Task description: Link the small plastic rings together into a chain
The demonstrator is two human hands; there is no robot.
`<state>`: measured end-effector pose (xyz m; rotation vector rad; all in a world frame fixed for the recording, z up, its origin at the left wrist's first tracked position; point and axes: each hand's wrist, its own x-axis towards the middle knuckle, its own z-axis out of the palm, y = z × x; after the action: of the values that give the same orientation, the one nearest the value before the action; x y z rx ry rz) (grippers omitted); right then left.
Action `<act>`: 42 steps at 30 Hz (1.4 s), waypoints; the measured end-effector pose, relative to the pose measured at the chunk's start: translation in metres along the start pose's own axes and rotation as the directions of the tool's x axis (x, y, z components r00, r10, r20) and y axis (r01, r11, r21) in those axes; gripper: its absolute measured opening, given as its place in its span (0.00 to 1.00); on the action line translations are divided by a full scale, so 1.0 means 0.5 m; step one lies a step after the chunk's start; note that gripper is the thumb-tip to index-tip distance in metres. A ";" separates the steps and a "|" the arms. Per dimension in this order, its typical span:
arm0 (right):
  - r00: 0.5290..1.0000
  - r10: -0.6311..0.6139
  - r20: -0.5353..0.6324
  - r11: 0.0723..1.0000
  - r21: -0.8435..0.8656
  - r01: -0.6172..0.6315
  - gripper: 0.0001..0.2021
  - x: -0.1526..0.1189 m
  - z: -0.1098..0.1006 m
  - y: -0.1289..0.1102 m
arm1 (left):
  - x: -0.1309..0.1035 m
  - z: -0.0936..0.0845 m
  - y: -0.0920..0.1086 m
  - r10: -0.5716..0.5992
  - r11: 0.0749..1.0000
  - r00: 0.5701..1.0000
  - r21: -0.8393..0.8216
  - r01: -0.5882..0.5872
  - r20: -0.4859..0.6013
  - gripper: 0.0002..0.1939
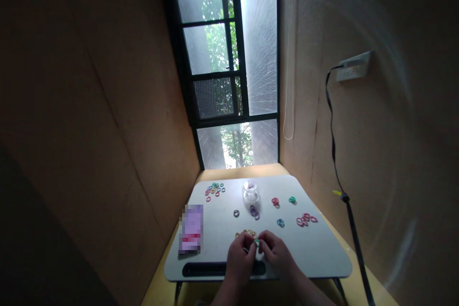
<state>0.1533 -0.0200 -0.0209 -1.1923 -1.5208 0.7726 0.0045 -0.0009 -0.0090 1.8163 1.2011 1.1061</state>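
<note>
My left hand (pixel 241 256) and my right hand (pixel 274 251) meet near the front of a white folding table (pixel 215 244). Between their fingertips is a small green ring (pixel 257 243), pinched from both sides. Just beyond my fingers lie several yellow rings (pixel 250 233), partly covered by my hands. Purple rings (pixel 254 212) and a dark ring (pixel 236 213) rest farther back. To the right are blue rings (pixel 280 223), red rings (pixel 275 202), green rings (pixel 292 199) and a spread of pinkish-red rings (pixel 306 220).
A clear container (pixel 251 193) stands at the back middle. Mixed coloured rings (pixel 215 189) lie back left, above a purple packet (pixel 191 227). A dark slot (pixel 204 269) runs along the front edge. On the right, a black cord (pixel 333 143) hangs from a wall outlet (pixel 355 67).
</note>
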 end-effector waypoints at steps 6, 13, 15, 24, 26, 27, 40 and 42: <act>1.000 -0.027 -0.007 0.997 -0.068 0.026 0.07 0.001 0.001 0.000 | -0.001 0.004 -0.007 0.002 1.000 1.000 0.013 -0.002 0.011 0.06; 1.000 0.004 -0.023 0.998 -0.058 -0.005 0.08 0.000 0.007 0.012 | -0.002 0.002 -0.004 -0.031 0.999 0.999 -0.032 0.032 0.044 0.08; 1.000 0.000 -0.021 1.000 -0.028 0.000 0.08 -0.001 0.007 0.008 | -0.001 0.002 -0.002 -0.048 0.994 0.996 -0.099 0.055 0.070 0.09; 0.997 -0.048 -0.059 0.987 -0.159 0.038 0.06 -0.002 0.000 0.006 | -0.001 0.002 -0.003 -0.039 0.998 0.999 -0.046 0.040 0.032 0.08; 0.997 -0.058 -0.055 0.986 -0.157 0.049 0.06 -0.002 0.000 0.009 | -0.001 0.001 0.000 -0.040 0.998 0.999 -0.037 0.041 0.027 0.08; 0.997 -0.062 -0.056 0.986 -0.156 0.052 0.06 -0.003 0.000 0.009 | -0.002 0.000 0.002 -0.042 0.998 0.999 -0.046 0.043 0.029 0.08; 0.996 -0.053 -0.072 0.979 -0.202 0.037 0.11 -0.001 -0.002 0.009 | -0.001 0.001 0.001 -0.012 0.999 1.000 -0.035 0.013 0.019 0.09; 0.997 -0.043 -0.068 0.980 -0.195 0.029 0.07 -0.001 -0.001 0.012 | -0.001 0.001 0.003 -0.015 0.999 1.000 -0.029 0.016 0.014 0.07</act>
<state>0.1555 -0.0183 -0.0264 -1.3175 -1.5807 0.5613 0.0053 -0.0019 -0.0077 1.7872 1.1836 1.0953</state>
